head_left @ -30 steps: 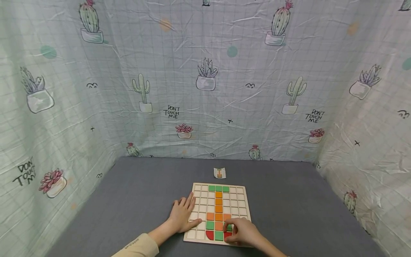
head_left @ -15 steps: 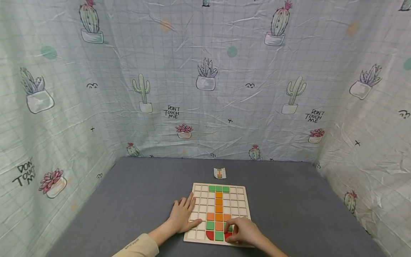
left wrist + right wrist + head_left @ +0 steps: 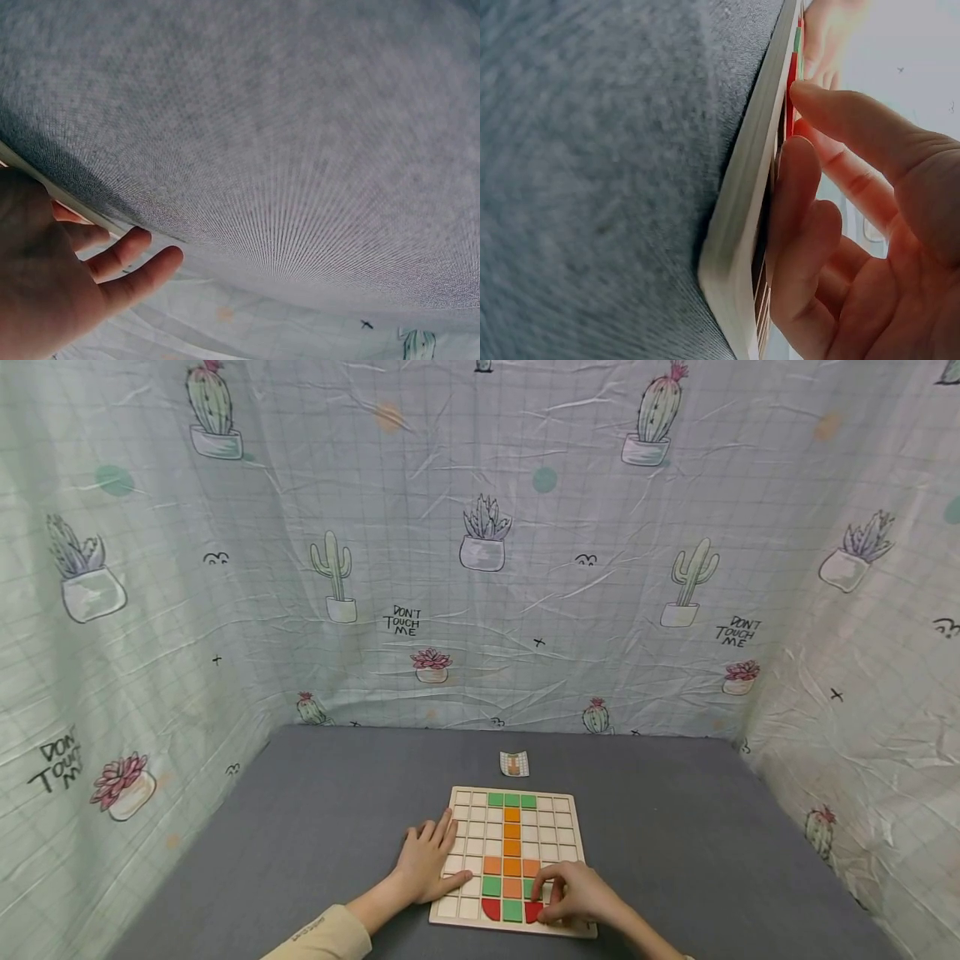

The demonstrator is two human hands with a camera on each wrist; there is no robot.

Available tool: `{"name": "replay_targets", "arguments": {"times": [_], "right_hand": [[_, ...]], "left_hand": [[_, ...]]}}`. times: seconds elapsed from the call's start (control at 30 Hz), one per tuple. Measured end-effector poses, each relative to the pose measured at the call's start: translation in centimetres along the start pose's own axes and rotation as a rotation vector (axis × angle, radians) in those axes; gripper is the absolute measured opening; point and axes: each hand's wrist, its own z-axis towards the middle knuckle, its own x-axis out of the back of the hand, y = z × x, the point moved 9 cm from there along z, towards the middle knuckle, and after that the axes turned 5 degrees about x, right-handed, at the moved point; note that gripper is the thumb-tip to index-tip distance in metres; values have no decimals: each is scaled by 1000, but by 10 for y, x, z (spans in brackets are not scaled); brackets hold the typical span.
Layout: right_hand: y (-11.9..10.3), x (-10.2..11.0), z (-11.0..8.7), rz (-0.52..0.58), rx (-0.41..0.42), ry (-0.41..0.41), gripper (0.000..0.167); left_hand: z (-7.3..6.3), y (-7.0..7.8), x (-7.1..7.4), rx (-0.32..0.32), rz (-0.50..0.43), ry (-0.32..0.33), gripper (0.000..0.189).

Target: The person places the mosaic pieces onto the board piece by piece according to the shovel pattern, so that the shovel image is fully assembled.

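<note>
A pale wooden grid board (image 3: 468,814) lies on the grey table, bearing green, orange and red tiles in a symmetric figure. My left hand (image 3: 427,864) rests at the board's left edge with fingers spread, its thumb reaching over the lower left cells. In the left wrist view, the left hand's fingers (image 3: 142,277) extend beside the board edge. My right hand (image 3: 577,893) curls over the lower right, thumb and forefinger at a red round-cornered tile (image 3: 532,911) in the bottom row. In the right wrist view, both fingertips meet this tile's edge. A matching red tile (image 3: 491,909) sits left of a green tile (image 3: 512,911).
A small pattern card (image 3: 514,764) lies behind the board, showing a similar orange figure. The grey table (image 3: 360,785) reaches back to a hanging cloth (image 3: 570,635) printed with cacti, which also encloses both sides.
My right hand has shifted slightly to the right, uncovering more of the red tile, which stays in its cell. My left hand has not moved.
</note>
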Motion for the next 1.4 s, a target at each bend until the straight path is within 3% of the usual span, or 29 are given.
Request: {"name": "replay_targets", "arguments": {"times": [0.2, 0.6, 0.83, 1.07, 1.4], "right_hand": [[-1, 0, 0, -46, -8, 21, 12], [-12, -2, 1, -44, 59, 21, 12], [-18, -3, 0, -87, 159, 2, 10], [-12, -3, 0, -82, 96, 6, 11], [-11, -4, 0, -64, 81, 12, 11]], "left_hand": [[0, 0, 0, 2, -7, -6, 81], [0, 0, -1, 1, -23, -5, 82], [0, 0, 0, 3, -28, -6, 82], [0, 1, 1, -2, -24, -2, 81], [0, 1, 1, 0, -22, -8, 81]]}}
